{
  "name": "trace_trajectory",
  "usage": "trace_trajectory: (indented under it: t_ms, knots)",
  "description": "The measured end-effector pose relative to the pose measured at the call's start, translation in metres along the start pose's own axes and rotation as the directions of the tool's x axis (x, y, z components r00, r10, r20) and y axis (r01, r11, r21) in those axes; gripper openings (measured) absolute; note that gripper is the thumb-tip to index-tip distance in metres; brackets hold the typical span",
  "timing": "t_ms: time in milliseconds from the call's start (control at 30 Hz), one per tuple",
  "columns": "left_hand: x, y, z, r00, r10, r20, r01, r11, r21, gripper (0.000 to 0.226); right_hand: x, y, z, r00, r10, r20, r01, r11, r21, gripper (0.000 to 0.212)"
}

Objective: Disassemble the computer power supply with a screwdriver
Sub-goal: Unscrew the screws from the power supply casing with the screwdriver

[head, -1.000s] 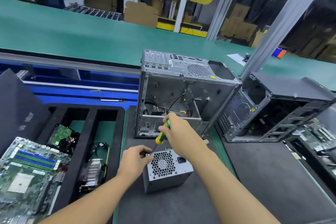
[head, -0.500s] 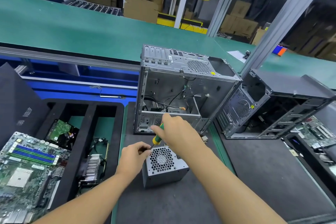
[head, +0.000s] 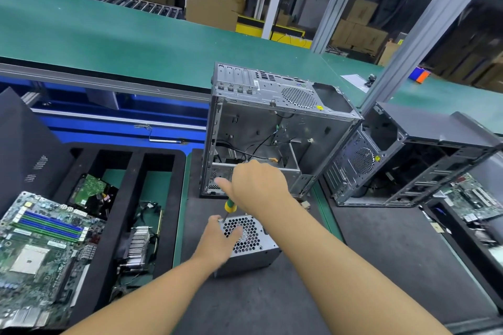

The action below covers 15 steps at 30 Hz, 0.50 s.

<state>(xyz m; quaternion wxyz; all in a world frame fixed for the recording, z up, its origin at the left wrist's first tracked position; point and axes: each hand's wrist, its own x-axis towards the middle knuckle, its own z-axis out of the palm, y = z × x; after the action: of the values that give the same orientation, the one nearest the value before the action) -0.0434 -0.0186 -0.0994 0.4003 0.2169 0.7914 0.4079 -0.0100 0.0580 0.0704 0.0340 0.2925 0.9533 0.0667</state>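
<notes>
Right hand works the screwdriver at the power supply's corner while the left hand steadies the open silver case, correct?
No. The head view shows the left hand steadying the power supply itself, not the silver case behind it. The right hand does work the screwdriver at its corner.

The power supply (head: 251, 246), a small grey metal box, lies flat on the dark bench mat (head: 245, 304) with its honeycomb fan grille facing up. The screwdriver (head: 229, 206), with a yellow-and-green handle, stands tilted over it. Its tip is at the grille's far left corner, and its upper handle is hidden in the right hand (head: 258, 185).
</notes>
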Motion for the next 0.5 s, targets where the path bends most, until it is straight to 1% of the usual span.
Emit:
trace_trajectory:
  t_ms: [67,167,300,367,467,500]
  knots:
    - [-0.001,0.003,0.012,0.995,-0.051,-0.089,0.046,0.997,-0.058,0.07,0.0,-0.002,0.001,1.0,0.002,-0.018,-0.003,1.0,-0.016,0.063]
    - [0.001,0.007,0.02,0.969,-0.127,-0.211,0.103,0.988,-0.118,0.061,0.003,-0.003,0.001,0.999,-0.037,0.021,0.036,0.999,0.021,0.059]
    - [0.006,0.008,0.021,0.948,-0.166,-0.27,0.145,0.985,-0.098,0.045,0.007,-0.006,-0.002,0.99,-0.127,0.059,0.123,0.99,0.072,0.048]
    - [0.008,0.008,0.022,0.938,-0.162,-0.306,0.144,0.986,-0.079,0.042,0.009,-0.003,-0.003,0.977,-0.201,0.073,0.192,0.975,0.111,0.037]
    - [0.007,0.005,0.027,0.924,-0.135,-0.358,0.138,0.99,-0.017,0.052,0.012,0.002,-0.01,0.927,-0.336,0.168,0.305,0.934,0.184,0.018]
    - [0.007,0.004,0.027,0.918,-0.131,-0.374,0.139,0.99,-0.005,0.056,0.013,0.005,-0.013,0.908,-0.364,0.207,0.32,0.922,0.216,0.012]
